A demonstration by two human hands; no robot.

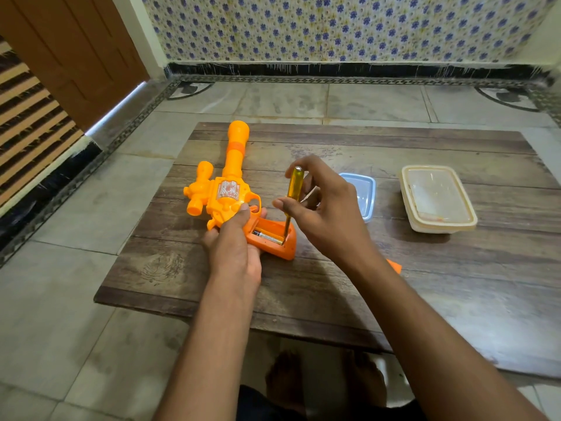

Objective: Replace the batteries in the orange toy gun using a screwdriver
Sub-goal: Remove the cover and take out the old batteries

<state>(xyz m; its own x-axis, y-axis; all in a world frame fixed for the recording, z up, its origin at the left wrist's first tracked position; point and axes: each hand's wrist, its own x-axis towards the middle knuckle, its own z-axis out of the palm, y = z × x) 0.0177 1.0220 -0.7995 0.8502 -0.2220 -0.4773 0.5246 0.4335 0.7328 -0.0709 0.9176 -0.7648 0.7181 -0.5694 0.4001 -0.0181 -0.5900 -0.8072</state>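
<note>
Left hand (235,238) grips the orange gun (226,192) flat on the table (394,284), grip compartment open, one battery (267,237) inside. Right hand (324,208) pinches the yellow screwdriver (294,192) upright, tip in the compartment.

The left hand (235,238) lies palm-down with its fingers curled closed around the toy gun (226,189), thumb pressed just ahead of the grip. The right hand (326,208) is raised above the grip's rear end, pinching the upright screwdriver (293,196) between thumb and fingertips. Both bare forearms reach forward, converging toward the grip.
</note>
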